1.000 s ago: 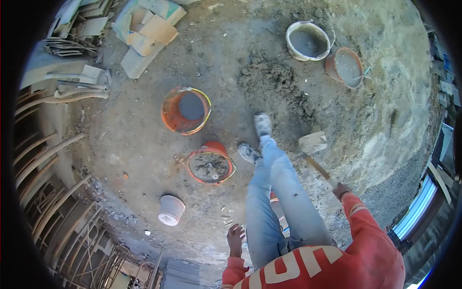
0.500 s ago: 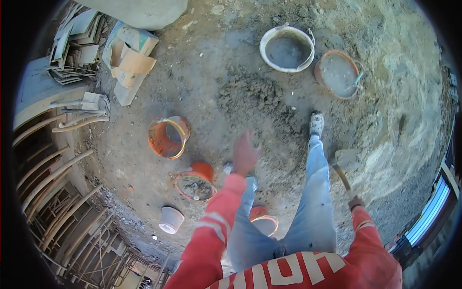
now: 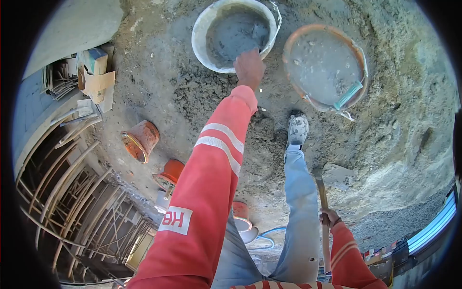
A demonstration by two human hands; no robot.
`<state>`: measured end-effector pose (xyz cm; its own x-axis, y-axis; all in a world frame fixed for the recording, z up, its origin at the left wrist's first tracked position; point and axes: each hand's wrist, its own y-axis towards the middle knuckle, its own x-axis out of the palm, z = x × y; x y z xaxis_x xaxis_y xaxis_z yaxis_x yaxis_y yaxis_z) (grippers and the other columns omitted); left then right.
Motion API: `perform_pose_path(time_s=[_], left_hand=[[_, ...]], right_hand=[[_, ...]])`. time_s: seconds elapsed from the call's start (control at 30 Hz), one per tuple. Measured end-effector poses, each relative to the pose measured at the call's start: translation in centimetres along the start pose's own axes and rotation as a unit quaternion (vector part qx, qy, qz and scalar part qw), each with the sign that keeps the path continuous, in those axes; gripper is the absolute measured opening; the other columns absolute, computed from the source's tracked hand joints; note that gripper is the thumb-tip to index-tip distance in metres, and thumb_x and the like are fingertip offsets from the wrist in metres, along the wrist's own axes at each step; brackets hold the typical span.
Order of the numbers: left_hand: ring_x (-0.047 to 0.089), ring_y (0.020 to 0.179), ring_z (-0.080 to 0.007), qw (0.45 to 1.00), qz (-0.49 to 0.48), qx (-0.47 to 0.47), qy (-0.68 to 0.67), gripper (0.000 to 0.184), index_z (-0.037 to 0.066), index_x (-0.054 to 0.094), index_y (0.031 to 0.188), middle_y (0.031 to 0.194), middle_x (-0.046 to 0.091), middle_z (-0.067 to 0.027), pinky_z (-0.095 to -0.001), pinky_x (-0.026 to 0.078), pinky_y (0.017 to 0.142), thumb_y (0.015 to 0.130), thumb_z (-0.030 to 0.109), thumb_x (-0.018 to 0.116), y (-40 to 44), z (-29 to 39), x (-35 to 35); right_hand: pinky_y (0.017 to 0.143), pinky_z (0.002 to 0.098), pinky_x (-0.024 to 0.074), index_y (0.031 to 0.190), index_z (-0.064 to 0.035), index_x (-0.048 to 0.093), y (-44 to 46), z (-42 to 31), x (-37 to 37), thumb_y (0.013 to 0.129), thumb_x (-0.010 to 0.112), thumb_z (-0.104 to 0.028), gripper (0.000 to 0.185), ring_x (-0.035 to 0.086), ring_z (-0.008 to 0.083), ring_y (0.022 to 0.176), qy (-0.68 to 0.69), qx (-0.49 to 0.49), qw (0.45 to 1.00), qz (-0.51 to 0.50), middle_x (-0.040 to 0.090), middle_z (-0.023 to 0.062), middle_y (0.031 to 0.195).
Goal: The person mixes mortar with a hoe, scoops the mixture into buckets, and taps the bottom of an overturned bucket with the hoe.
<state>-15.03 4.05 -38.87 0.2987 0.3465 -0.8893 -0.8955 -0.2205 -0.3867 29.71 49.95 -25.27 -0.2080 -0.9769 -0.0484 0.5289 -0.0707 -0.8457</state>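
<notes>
My left hand (image 3: 250, 69) reaches forward to the near rim of a whitish bucket (image 3: 198, 44), its fingers closed at the edge and partly hidden. Wet grey mortar (image 3: 238, 33) lies inside that bucket. Beside it on the right stands an orange-rimmed bucket (image 3: 290, 67) full of greyish water, with a pale green grip (image 3: 348, 95) on its wire handle. Low on the right, my right hand (image 3: 329, 217) is wrapped round the wooden handle of a hoe (image 3: 323, 195). The hoe's flat, mortar-coated blade (image 3: 338, 176) rests on the ground.
Crumbly mortar (image 3: 202, 94) covers the ground between my feet and the buckets. To the left are an orange bucket (image 3: 144, 136) on its side, another orange bucket (image 3: 173, 169), a torn cardboard bag (image 3: 98, 81) and wooden poles (image 3: 72, 171). A blue hose (image 3: 272, 230) lies behind my legs.
My left hand has moved forward from above the ground to the whitish bucket's rim. I have leaned closer to the two front buckets. My right hand stays on the hoe.
</notes>
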Motion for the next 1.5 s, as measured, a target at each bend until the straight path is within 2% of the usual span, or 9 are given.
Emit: perform_pose_path(time_s=[0.3,0.37,0.53,0.77,0.83,1.0,1.2,1.3,1.5], left_hand=[[0.066,0.081,-0.0371,0.996,0.038,-0.052,-0.063,0.036,-0.001,0.068,0.092,0.083,0.067,-0.0222,-0.0458,0.051,0.073,0.078,0.031,0.071,1.4,-6.5,-8.0],[0.066,0.077,-0.0324,0.921,0.020,-0.135,-0.364,0.047,-0.008,0.064,0.095,0.083,0.066,-0.0229,-0.0421,0.051,0.071,0.079,0.035,0.073,-1.7,-9.8,-8.7],[0.064,0.079,-0.0244,0.757,0.190,-0.310,-0.543,0.056,-0.013,0.057,0.106,0.093,0.065,-0.0170,-0.0371,0.051,0.071,0.079,0.033,0.075,-17.1,-11.5,-8.6],[0.065,0.080,-0.0243,0.625,0.217,-0.457,-0.594,0.051,-0.010,0.064,0.097,0.090,0.068,-0.0168,-0.0360,0.051,0.073,0.078,0.035,0.076,-29.0,-18.5,0.2],[0.065,0.080,-0.0250,0.644,0.209,-0.464,-0.570,0.053,-0.010,0.064,0.098,0.090,0.068,-0.0174,-0.0368,0.051,0.073,0.078,0.037,0.076,-30.9,-19.8,2.0],[0.066,0.080,-0.0276,0.676,0.157,-0.468,-0.547,0.056,-0.009,0.063,0.104,0.091,0.068,-0.0193,-0.0395,0.050,0.074,0.078,0.040,0.075,-31.3,-20.6,4.0],[0.067,0.088,-0.0320,0.649,0.127,-0.449,-0.601,0.049,-0.006,0.062,0.108,0.097,0.069,-0.0203,-0.0415,0.051,0.076,0.081,0.035,0.072,-31.8,-20.4,-1.0],[0.066,0.092,-0.0354,0.647,0.102,-0.455,-0.603,0.051,-0.003,0.062,0.110,0.101,0.067,-0.0227,-0.0414,0.050,0.080,0.080,0.036,0.073,-32.3,-20.1,1.4],[0.065,0.095,-0.0383,0.625,0.153,-0.460,-0.612,0.053,-0.002,0.063,0.110,0.099,0.067,-0.0245,-0.0427,0.050,0.084,0.081,0.042,0.070,-32.3,-18.9,4.4]], right_hand=[[0.036,0.0326,0.0422,0.083,-0.0047,0.054,-3.5,-0.9,0.8,0.082,0.067,-0.013,0.015,0.047,0.0140,0.041,-0.149,-0.070,0.984,0.073,0.048,0.0035,0.058],[0.036,0.0349,0.0449,0.083,-0.0030,0.053,-8.6,-0.3,1.8,0.082,0.065,-0.013,0.016,0.050,0.0165,0.040,-0.212,-0.113,0.966,0.098,0.051,0.0066,0.059],[0.034,0.0353,0.0428,0.090,0.0007,0.046,-21.0,4.3,3.1,0.080,0.060,-0.008,0.019,0.051,0.0177,0.037,-0.468,-0.315,0.793,0.229,0.054,0.0101,0.061],[0.036,0.0202,0.0293,0.110,-0.0068,0.048,-40.8,4.1,23.5,0.087,0.060,-0.006,0.026,0.040,0.0034,0.044,-0.412,-0.461,0.762,0.193,0.043,-0.0051,0.064],[0.040,0.0257,0.0314,0.095,0.0023,0.045,-40.4,2.9,29.8,0.084,0.057,-0.016,0.025,0.040,0.0089,0.047,-0.449,-0.594,0.612,0.268,0.043,0.0018,0.063],[0.041,0.0230,0.0218,0.105,0.0058,0.052,-36.2,-1.9,47.1,0.092,0.054,-0.016,0.025,0.032,0.0027,0.047,-0.379,-0.777,0.464,0.192,0.041,-0.0004,0.060],[0.074,0.0509,0.0519,0.130,-0.0019,0.042,-12.9,-7.9,48.1,0.082,0.062,-0.023,0.056,0.064,0.0443,0.083,-0.656,-0.637,0.184,0.361,0.064,0.0256,0.095],[0.076,0.0522,0.0507,0.126,-0.0028,0.044,-8.5,-7.5,48.1,0.081,0.063,-0.023,0.053,0.063,0.0434,0.088,-0.787,-0.412,0.253,0.384,0.064,0.0268,0.095],[0.077,0.0480,0.0469,0.109,0.0034,0.053,-23.1,-3.8,52.1,0.078,0.064,-0.016,0.038,0.061,0.0431,0.087,-0.715,-0.602,0.275,0.226,0.062,0.0271,0.091]])
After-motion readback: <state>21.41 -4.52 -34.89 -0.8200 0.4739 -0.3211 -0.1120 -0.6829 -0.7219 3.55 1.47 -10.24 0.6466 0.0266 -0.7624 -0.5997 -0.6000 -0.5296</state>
